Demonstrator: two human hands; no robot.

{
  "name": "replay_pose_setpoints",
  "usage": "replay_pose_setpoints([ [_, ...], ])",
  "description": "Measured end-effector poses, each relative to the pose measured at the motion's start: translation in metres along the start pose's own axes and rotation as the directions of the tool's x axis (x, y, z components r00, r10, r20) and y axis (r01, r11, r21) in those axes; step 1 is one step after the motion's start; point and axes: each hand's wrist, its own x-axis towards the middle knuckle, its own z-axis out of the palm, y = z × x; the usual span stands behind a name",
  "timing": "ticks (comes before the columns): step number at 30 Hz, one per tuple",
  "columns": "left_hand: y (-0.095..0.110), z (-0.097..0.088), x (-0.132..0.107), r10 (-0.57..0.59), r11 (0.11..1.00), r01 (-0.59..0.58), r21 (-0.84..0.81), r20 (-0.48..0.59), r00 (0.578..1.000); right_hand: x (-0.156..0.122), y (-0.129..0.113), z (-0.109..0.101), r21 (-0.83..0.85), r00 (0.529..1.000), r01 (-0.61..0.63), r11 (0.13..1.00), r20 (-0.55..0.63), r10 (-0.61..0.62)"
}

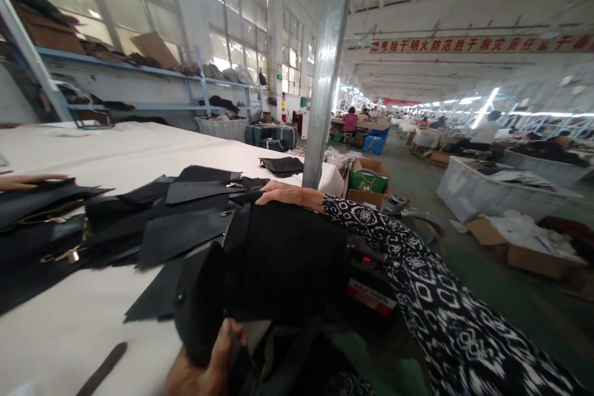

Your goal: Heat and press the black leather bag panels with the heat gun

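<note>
A large black bag (288,253) leans at the near edge of the white table, in front of me. My left hand (204,359) is closed round its near lower end, the thumb up against the black material. At the far upper end my right hand (290,195) has its fingers bent over the bag's edge, by a narrow black flap. Flat black pieces (180,235) lie overlapped just left of the bag, some with gold-coloured metal fittings. The bag's underside is dark and hard to make out.
Another person's hand (30,181) touches black pieces at the left edge. A dark strip (102,371) lies on the white table (139,142). A metal post (327,68) rises at the table's far corner. Boxes (369,179) and large white bins (492,192) stand to the right.
</note>
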Motion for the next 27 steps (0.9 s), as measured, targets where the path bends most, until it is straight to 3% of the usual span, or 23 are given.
replay_pose_setpoints([
  [3, 0.008, 0.006, -0.008, -0.054, 0.992, 0.061, -0.112, 0.061, 0.997, -0.015, -0.001, 0.012, 0.093, 0.999, -0.029, 0.995, 0.046, 0.025],
  [7, 0.012, 0.009, -0.012, -0.007, 0.99, 0.021, -0.139, 0.106, 0.994, -0.024, -0.005, 0.022, 0.227, 0.994, -0.041, 0.973, 0.108, 0.017],
  [13, 0.008, 0.01, -0.005, 0.037, 0.994, -0.018, -0.104, 0.181, 0.983, -0.024, -0.01, 0.038, 0.227, 0.961, 0.066, 0.972, 0.248, -0.123],
  [21, 0.015, 0.007, -0.002, 0.088, 0.996, -0.088, -0.008, 0.116, 0.989, -0.042, -0.016, 0.054, 0.273, 0.904, 0.09, 0.958, 0.381, -0.194],
  [27, 0.016, 0.001, 0.004, 0.051, 0.999, -0.051, -0.001, 0.008, 0.999, -0.033, -0.009, 0.058, 0.258, 0.951, -0.134, 0.957, 0.304, 0.051],
])
